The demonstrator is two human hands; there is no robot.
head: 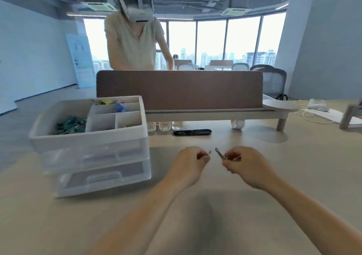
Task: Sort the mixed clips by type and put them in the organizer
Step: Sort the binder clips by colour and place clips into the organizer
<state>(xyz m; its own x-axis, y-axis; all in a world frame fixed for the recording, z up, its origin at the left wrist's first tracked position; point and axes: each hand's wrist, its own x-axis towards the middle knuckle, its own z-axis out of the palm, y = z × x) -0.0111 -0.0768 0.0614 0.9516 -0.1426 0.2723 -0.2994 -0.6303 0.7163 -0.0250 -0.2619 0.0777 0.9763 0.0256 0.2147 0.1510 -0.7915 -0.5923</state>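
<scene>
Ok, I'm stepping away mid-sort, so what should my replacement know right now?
Left hand pinches a single clip. Right hand holds a clip bunch. Both hover over the table, right of the organizer.
Done: green clips in its big left bin, yellow clips and blue clips at the back, some wire clips front right.
Left: the held clips, likely into that front-right bin.

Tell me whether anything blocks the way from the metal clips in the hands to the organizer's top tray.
Nothing visible does. The left hand and right hand each pinch metal clips above bare table. The organizer stands to their left, and its top tray is open. Only the tray's raised wall has to be cleared.
</scene>
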